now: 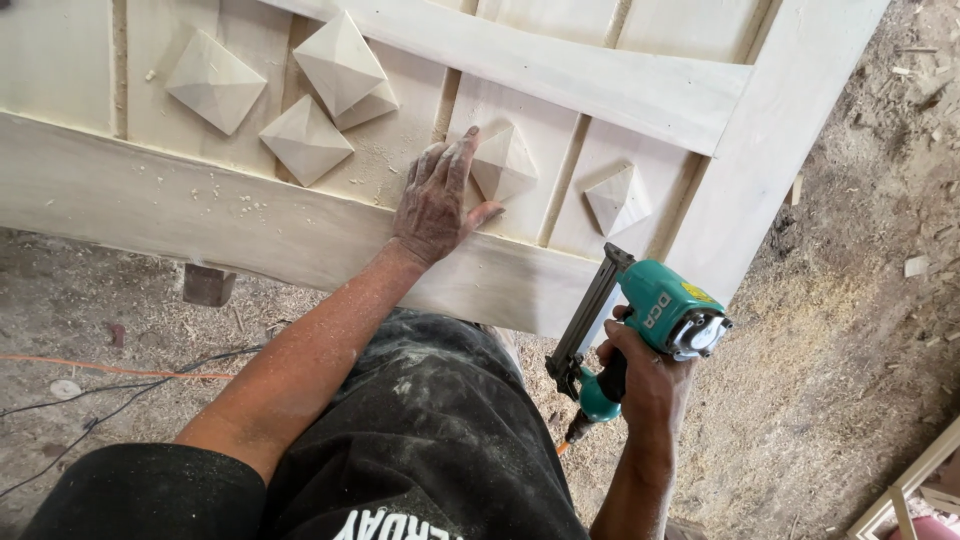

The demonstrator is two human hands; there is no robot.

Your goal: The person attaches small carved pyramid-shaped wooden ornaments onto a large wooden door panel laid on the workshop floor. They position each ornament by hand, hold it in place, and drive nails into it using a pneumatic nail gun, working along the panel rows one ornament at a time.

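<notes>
A large pale wooden panel (pixel 230 215) lies flat in front of me, with several pyramid-shaped wooden blocks on it. My left hand (pixel 437 200) rests flat on the panel, fingers spread, its thumb and forefinger touching one pyramid block (pixel 505 165). Another pyramid block (pixel 615 198) sits just to the right of it. My right hand (pixel 645 375) grips the handle of a teal nail gun (pixel 665 315), held in the air below the panel's lower right corner, its black magazine (pixel 590 310) angled up toward the panel.
Three more pyramid blocks (pixel 300 85) cluster at the panel's upper left. The dirt floor (pixel 840 330) is covered in sawdust and wood scraps. An orange cord (pixel 110 368) and black wires run at left. A wooden block (pixel 208 284) props the panel. A wooden frame (pixel 915 490) shows at bottom right.
</notes>
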